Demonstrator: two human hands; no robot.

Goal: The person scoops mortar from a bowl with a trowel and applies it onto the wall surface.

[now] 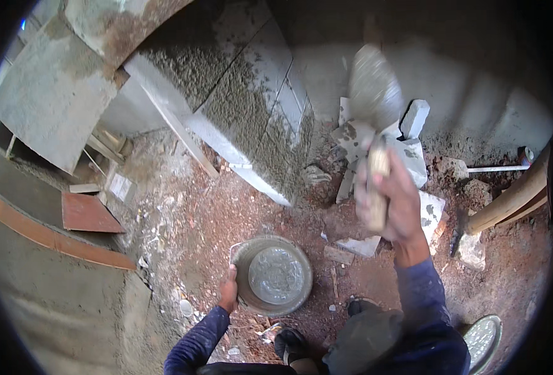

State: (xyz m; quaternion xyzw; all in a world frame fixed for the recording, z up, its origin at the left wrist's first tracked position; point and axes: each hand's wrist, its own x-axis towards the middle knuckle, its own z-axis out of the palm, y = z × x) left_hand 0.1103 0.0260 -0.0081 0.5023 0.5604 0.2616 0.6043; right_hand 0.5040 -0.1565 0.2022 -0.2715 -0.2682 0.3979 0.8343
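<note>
My right hand (400,199) is closed round the wooden handle of a trowel (376,87), raised in front of me. Its broad metal blade points away toward the far wall and is smeared by motion. Down by my feet, my left hand (228,294) grips the left edge of a round grey bucket (306,275); wet grey residue shows on its bottom. Left of the trowel stands a low wall of pale blocks (283,103), its face partly covered with rough wet mortar (236,128).
Broken white block pieces (367,245) lie below the far grey wall (458,81). On the right are a wooden post (501,203) and a second round container (484,340). Boards (58,94) and a reddish tile piece (89,212) sit at left. Rubble covers the reddish ground.
</note>
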